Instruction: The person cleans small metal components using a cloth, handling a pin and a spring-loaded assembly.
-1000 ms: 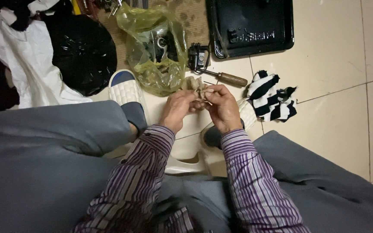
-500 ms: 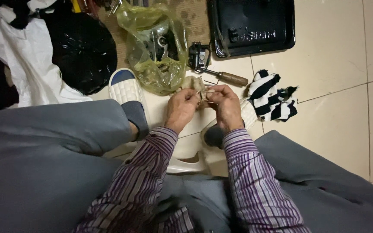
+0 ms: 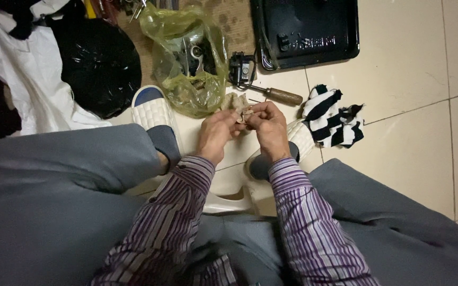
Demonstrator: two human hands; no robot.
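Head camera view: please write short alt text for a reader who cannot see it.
Two bare hands, left hand and right hand, pinch a small crumpled beige scrap above a cream tiled floor. Nearby lie a yellow-green plastic bag of metal parts, a wooden-handled tool and a black-and-white striped cloth.

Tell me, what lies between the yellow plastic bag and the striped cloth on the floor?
In the head view, a wooden-handled tool lies between the yellow plastic bag and the striped cloth.

We've got both forearms angled inward over the knees, left hand and right hand meeting fingertip to fingertip at centre, fingers curled tight in a pinch, knuckles up.
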